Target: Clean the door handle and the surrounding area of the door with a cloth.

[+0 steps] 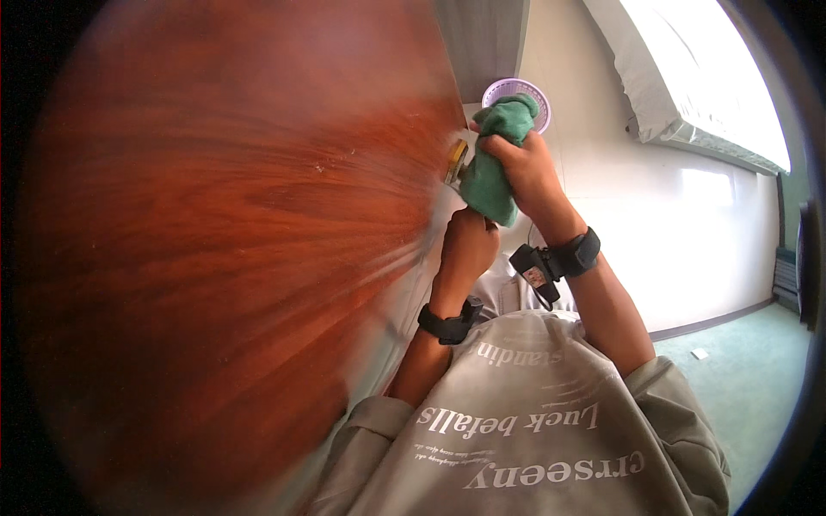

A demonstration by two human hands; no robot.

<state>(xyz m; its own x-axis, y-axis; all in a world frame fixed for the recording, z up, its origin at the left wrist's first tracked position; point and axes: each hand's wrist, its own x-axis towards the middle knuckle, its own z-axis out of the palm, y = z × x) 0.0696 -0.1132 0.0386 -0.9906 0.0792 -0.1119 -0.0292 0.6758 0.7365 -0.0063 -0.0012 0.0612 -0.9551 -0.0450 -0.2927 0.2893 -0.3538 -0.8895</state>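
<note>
A green cloth (490,189), bunched at its far end and hanging toward me, is in my hands. My right hand (531,176) grips it from the right, thumb and fingers wrapped round its upper part. At the cloth's near end, my left hand (470,247) is closed, with its knuckles up and the cloth's edge at its fingers. Just left of the cloth sits a small yellow and metallic fitting (456,162), beside the edge of a large reddish-brown wooden panel (258,232). The cloth hides part of the fitting.
Beyond the cloth stands a purple lattice basket (517,84), partly covered by it. A grey panel (482,43) rises behind. White-covered furniture (680,77) fills the upper right. A small white scrap (699,353) lies on the pale green floor (748,370).
</note>
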